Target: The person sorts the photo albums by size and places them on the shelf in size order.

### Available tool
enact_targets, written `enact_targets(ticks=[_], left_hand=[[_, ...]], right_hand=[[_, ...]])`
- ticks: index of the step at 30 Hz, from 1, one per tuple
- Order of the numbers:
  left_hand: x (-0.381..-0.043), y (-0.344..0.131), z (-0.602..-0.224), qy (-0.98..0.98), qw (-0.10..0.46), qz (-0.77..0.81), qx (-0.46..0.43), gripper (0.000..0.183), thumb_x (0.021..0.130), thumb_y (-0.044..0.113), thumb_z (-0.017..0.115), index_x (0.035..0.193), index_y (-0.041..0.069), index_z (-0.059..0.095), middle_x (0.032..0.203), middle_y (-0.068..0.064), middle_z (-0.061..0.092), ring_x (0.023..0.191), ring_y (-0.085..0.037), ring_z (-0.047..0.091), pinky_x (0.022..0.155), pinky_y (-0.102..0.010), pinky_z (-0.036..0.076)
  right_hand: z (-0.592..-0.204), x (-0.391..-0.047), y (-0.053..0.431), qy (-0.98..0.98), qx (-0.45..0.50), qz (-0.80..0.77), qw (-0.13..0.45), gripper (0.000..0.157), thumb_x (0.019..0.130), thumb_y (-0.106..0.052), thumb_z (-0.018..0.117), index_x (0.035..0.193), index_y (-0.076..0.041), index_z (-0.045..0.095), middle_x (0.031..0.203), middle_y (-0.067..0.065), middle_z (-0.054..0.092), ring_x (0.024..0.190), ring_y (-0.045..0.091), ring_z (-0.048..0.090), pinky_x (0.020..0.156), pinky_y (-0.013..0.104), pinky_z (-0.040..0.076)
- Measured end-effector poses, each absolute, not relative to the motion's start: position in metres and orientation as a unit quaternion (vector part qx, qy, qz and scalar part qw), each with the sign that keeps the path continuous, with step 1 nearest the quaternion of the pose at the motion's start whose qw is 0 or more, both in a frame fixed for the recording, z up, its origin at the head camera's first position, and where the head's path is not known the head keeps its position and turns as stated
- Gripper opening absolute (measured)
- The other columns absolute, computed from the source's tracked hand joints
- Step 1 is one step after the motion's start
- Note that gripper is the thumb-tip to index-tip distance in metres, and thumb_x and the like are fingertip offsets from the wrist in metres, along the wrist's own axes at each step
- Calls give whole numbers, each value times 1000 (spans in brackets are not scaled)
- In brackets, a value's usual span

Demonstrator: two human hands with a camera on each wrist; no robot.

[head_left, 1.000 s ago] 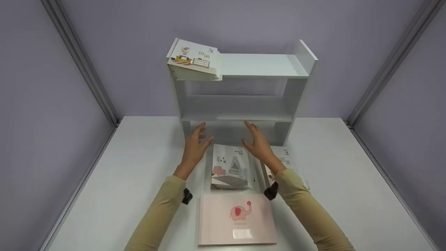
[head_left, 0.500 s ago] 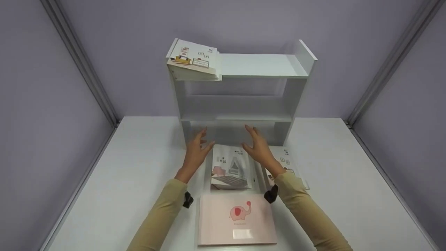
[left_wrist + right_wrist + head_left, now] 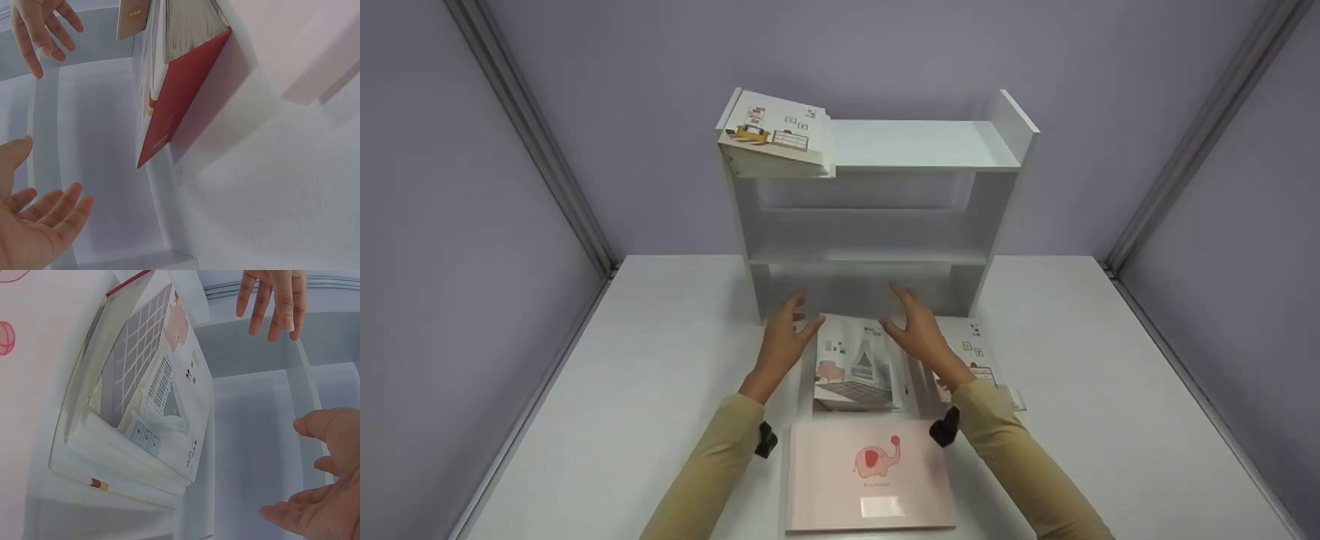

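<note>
My left hand (image 3: 784, 346) is held in the air near the left edge of a book (image 3: 851, 367) with a grey and pink room drawing. Its fingers are spread, with nothing between them. On the other side, my right hand (image 3: 921, 336) is also spread and bare, partly over that book's right edge. Both hands appear apart from the book in the wrist views. A red back cover (image 3: 183, 98) shows beneath thick pages in the left wrist view. The right wrist view shows the drawn front cover (image 3: 163, 394) lying on another volume. My right forearm hides part of a second book (image 3: 971, 349).
A white shelf unit (image 3: 915, 142) stands behind the hands, with several books (image 3: 776, 135) tilted at its top left. Closer to me, a pink elephant book (image 3: 825, 472) lies flat on the white table (image 3: 645, 360). Grey walls enclose the sides and back.
Both hands have come down and slightly back toward me, fingers still spread. The books stay where they were, and the head view has tilted up a little.
</note>
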State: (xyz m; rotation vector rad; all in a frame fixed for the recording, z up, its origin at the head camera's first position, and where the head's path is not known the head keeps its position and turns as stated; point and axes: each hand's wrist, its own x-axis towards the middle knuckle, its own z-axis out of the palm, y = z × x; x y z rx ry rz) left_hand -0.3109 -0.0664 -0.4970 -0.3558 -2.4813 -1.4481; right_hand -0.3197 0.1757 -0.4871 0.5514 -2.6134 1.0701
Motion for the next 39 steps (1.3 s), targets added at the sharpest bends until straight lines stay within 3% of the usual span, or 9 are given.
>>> enact_targets(ticks=[19, 33, 39], left_hand=[[-305, -66, -518, -854, 94, -499, -112, 64, 90, 31, 61, 142, 4, 35, 137, -19, 44, 116, -37, 51, 93, -49, 45], [-303, -66, -531, -864, 65, -487, -112, 65, 90, 32, 61, 142, 3, 34, 137, -21, 44, 116, -38, 51, 91, -47, 47], [-301, -65, -535, -867, 56, -484, -105, 66, 89, 31, 62, 142, 4, 33, 136, -21, 45, 115, -38, 51, 90, -48, 47]], right_hand=[[-508, -313, 176, -906, 183, 361, 123, 61, 87, -17, 64, 138, 5, 37, 135, 26, 43, 124, 42, 42, 103, 52, 34], [-519, -305, 178, -917, 150, 366, 52, 63, 90, -21, 61, 142, 1, 32, 144, 24, 34, 133, 41, 29, 108, 53, 26], [-522, -302, 180, -915, 150, 372, 46, 64, 89, -20, 62, 142, 1, 32, 143, 24, 35, 131, 40, 33, 106, 52, 30]])
